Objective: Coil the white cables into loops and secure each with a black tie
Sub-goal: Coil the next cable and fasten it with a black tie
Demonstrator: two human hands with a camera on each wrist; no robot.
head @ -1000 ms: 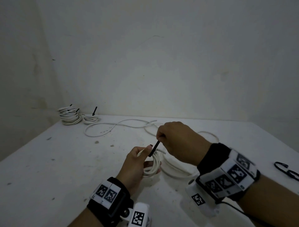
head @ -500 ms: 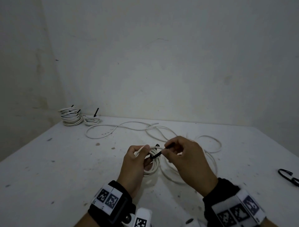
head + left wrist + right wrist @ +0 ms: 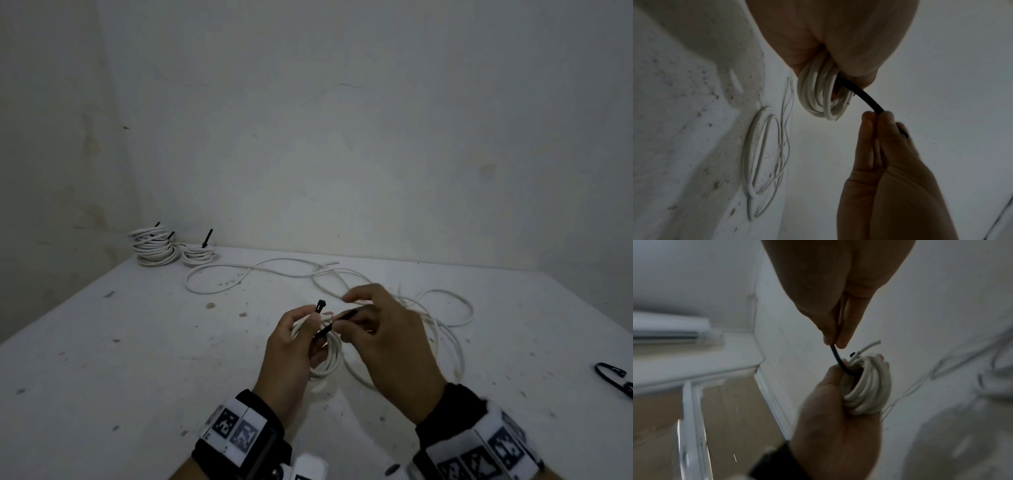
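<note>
Above the white table (image 3: pixel 137 359), the left hand (image 3: pixel 291 346) grips the cable coil (image 3: pixel 329 359); the right hand (image 3: pixel 387 342) pinches the black tie (image 3: pixel 325 330), which slants from coil to fingertips. Bare grey walls surround.

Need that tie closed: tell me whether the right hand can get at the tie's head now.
Probably yes: the head sticks up free above the left hand, and the right hand, pinching the tail, sits beside it.

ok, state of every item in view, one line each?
left hand: grips the coiled cable
right hand: pinches the black tie's tail
coiled cable: looped, off the table
black tie: through the coil, not yet closed
loose cable: uncoiled on the table
finished coils: tied, stacked by the wall
spare ties: lying at the table's right edge
</note>
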